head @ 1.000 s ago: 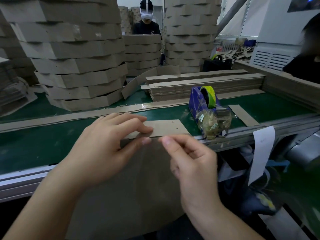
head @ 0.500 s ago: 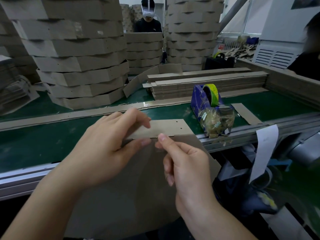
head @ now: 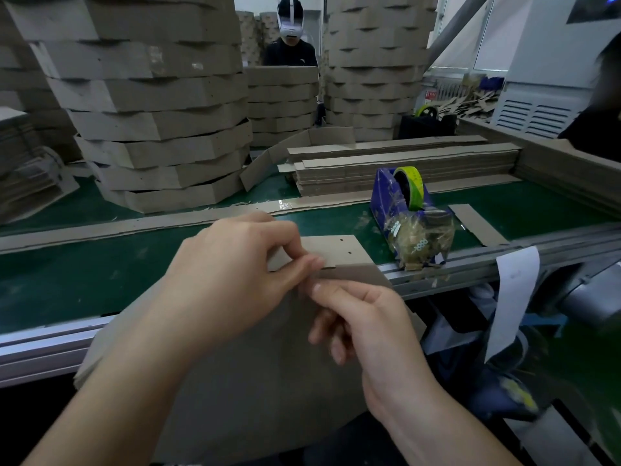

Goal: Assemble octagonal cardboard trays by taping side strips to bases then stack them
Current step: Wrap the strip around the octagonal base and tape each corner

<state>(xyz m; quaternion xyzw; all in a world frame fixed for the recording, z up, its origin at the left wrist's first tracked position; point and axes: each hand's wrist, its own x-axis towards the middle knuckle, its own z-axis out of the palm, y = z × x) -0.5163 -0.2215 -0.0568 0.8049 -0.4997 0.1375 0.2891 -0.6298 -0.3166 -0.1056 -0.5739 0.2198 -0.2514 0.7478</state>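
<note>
A flat cardboard base [head: 255, 381] leans from my lap against the table's metal rail. A cardboard side strip [head: 339, 251] with small holes lies along the base's top edge. My left hand [head: 232, 274] pinches the strip against the base edge between thumb and fingers. My right hand [head: 366, 321] is just below it, its thumb pressing at the same joint, the other fingers curled; any tape there is too small to make out. A blue tape dispenser [head: 405, 210] with a yellow-green roll stands on the green table to the right.
Tall stacks of finished trays [head: 151, 105] fill the back left and centre. A pile of flat strips [head: 403, 166] lies behind the dispenser, and one long strip [head: 134, 223] crosses the green belt [head: 67, 280]. A person stands behind the stacks, another at the right edge. A paper tag [head: 510, 297] hangs from the rail.
My right hand has slid left along the top edge, closing up under my left thumb. My left fingers have curled tighter over the strip.
</note>
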